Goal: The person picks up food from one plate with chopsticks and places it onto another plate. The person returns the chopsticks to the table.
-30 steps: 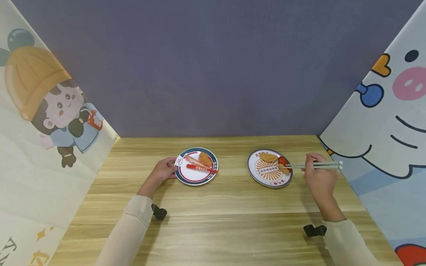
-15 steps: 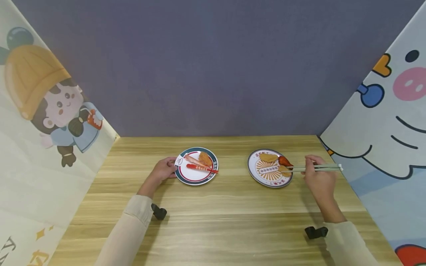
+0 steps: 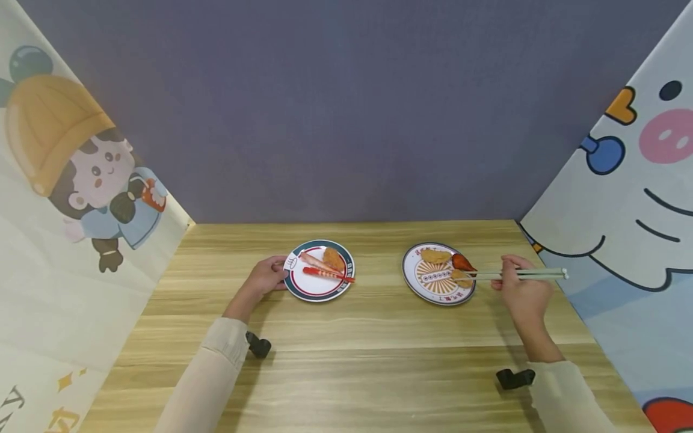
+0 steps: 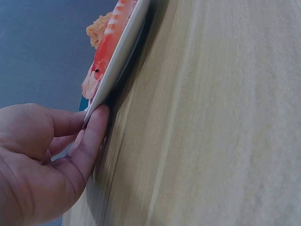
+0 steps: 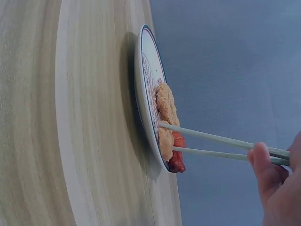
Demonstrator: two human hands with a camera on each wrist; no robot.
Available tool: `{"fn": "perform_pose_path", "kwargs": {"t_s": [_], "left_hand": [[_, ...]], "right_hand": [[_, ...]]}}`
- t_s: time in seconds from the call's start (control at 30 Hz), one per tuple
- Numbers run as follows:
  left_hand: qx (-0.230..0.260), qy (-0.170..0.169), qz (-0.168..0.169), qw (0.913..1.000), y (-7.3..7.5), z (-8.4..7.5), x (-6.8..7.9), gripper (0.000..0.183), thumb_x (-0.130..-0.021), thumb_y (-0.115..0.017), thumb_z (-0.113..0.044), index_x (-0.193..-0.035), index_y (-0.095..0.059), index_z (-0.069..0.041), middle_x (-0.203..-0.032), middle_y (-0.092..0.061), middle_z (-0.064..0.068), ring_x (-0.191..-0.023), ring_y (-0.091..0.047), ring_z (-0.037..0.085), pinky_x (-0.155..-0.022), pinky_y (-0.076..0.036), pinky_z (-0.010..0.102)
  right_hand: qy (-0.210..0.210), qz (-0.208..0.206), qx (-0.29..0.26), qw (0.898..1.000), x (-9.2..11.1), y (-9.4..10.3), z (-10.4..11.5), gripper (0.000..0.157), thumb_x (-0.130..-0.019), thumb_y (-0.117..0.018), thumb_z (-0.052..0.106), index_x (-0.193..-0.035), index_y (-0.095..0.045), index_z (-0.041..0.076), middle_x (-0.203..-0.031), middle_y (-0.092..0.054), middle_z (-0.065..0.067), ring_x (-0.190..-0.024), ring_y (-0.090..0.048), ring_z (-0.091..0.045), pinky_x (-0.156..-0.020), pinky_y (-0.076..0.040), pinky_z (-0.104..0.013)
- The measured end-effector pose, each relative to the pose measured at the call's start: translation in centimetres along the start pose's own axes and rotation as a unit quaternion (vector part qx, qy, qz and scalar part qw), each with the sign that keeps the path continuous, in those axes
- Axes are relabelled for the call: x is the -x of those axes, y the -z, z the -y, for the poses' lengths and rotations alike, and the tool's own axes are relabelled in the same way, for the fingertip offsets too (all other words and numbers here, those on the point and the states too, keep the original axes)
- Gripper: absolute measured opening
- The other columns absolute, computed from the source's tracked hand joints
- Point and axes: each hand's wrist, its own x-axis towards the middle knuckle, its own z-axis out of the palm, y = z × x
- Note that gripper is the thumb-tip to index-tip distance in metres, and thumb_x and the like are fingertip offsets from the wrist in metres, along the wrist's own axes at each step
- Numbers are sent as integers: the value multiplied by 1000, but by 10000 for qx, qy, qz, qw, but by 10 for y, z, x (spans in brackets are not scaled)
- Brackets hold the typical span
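My left hand (image 3: 267, 275) pinches the left rim of a white plate (image 3: 319, 293) with a dark green border, thumb and fingers on either side of the edge. On this plate lie a red shrimp (image 4: 106, 52), a paler pink strip (image 3: 316, 261) and a breaded fried piece (image 3: 334, 258). My right hand (image 3: 525, 297) holds pale green chopsticks (image 5: 221, 139). Their slightly spread tips are at a small fried nugget (image 5: 164, 142) on the right plate (image 3: 415, 285). Beside it are a glossy red-brown drumstick (image 3: 462, 261) and another fried piece (image 3: 435, 257).
Both plates stand on a wood-grain table (image 3: 379, 361), toward the grey back wall (image 3: 346, 120). Printed cartoon panels border the left and right sides. A black device (image 3: 515, 379) is worn at each wrist.
The chopstick tips have come off the drumstick and down toward the nearer nugget. My right hand has shifted slightly right. The left hand and its plate have stayed put.
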Motion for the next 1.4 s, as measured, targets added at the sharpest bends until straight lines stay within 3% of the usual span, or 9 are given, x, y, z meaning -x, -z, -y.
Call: {"fn": "perform_pose_path", "kwargs": {"t_s": [0.1, 0.37, 0.67, 0.97, 1.13, 1.4], "left_hand": [[4, -17, 4, 10000, 0, 0, 0, 49, -100, -55, 1, -148, -49, -5, -113, -56, 18, -83, -66, 17, -74, -67, 28], [26, -6, 48, 10000, -1, -1, -1, 50, -99, -55, 2, -149, -48, -4, -114, -56, 19, -82, -66, 17, -74, -67, 27], [28, -39, 31, 10000, -1, -2, 0, 50, -99, -55, 2, -148, -49, -4, -116, -57, 20, -82, -66, 16, -74, -67, 27], [13, -54, 37, 10000, -1, -1, 1, 49, -99, -55, 3, -148, -49, -3, -113, -56, 19, -82, -66, 17, -74, -68, 28], [33, -63, 38, 10000, 0, -2, 2, 49, -99, -55, 4, -147, -49, -2, -111, -55, 18, -80, -65, 17, -72, -68, 28], [28, -65, 8, 10000, 0, -2, 2, 49, -99, -55, 3, -147, -50, -3, -112, -55, 19, -82, -66, 17, -74, -68, 29]], "right_hand": [[-77, -27, -99, 9999, -1, 0, 0, 29, -102, -59, 17, -113, -71, -7, -62, -58, 28, -45, -60, 7, -44, -57, -15], [-745, -171, -772, 9941, -5, 0, 0, 28, -101, -61, 18, -115, -70, -5, -65, -66, 20, -44, -64, 0, -44, -58, -18], [-862, -321, -1677, 9815, -4, -1, 4, 23, -99, -63, 9, -112, -70, -8, -66, -68, 8, -44, -65, -5, -44, -58, -19], [-933, -216, -2274, 9691, -2, -7, 9, 12, -97, -65, 7, -103, -73, 1, -67, -70, 1, -46, -66, -9, -45, -60, -22], [-904, -194, -2487, 9642, 0, -12, 13, 14, -97, -65, 6, -105, -72, -3, -69, -70, -1, -47, -67, -10, -47, -61, -22], [-1362, 29, -2456, 9598, 4, -25, 22, 21, -99, -64, 10, -113, -69, -4, -83, -66, -1, -49, -67, -10, -49, -62, -21]]}}
